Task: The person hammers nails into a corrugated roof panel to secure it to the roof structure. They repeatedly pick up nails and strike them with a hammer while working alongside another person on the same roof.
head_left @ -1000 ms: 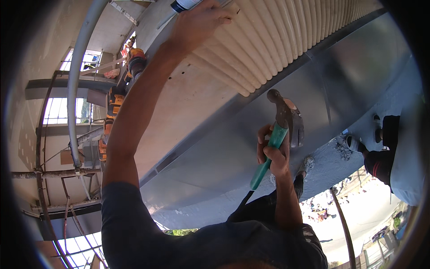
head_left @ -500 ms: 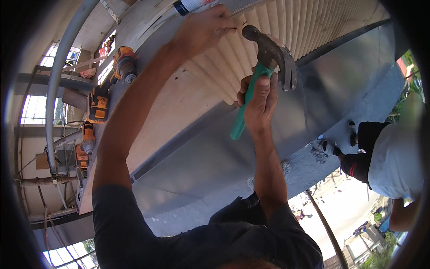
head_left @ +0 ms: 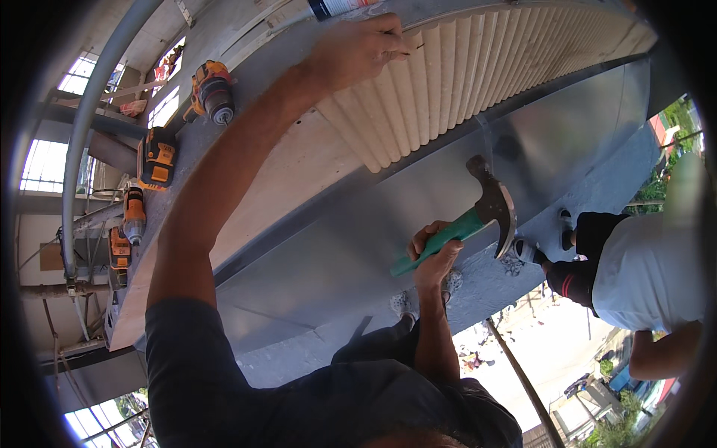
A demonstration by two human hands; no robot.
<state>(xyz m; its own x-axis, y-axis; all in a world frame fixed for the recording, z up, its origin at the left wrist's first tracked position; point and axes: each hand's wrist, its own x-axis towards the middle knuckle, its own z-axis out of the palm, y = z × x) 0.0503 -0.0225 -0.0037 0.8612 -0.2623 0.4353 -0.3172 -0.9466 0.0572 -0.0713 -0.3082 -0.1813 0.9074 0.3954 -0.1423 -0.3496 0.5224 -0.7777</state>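
Observation:
My left hand (head_left: 357,51) is at the upper edge of the cream fluted panel (head_left: 441,78), its fingers pinched together. What they hold, if anything, is too small to make out. A thin dark mark shows on the ribs just right of the fingertips. My right hand (head_left: 435,257) is wrapped round the green handle of a claw hammer (head_left: 493,205). The hammer is held over the smooth grey metal sheet (head_left: 328,276), below the ribs and apart from them. Its dark head points up and right.
Orange-and-black cordless drills (head_left: 212,93) and a battery (head_left: 157,158) lie along the board at left. A tube (head_left: 340,7) lies by my left hand. A person (head_left: 642,269) in a white shirt stands at right. A grey pipe (head_left: 86,127) curves down the left side.
My right hand has swung the hammer down and away from the fluted panel. My left hand stays pinched at the panel's upper edge. The view has shifted slightly.

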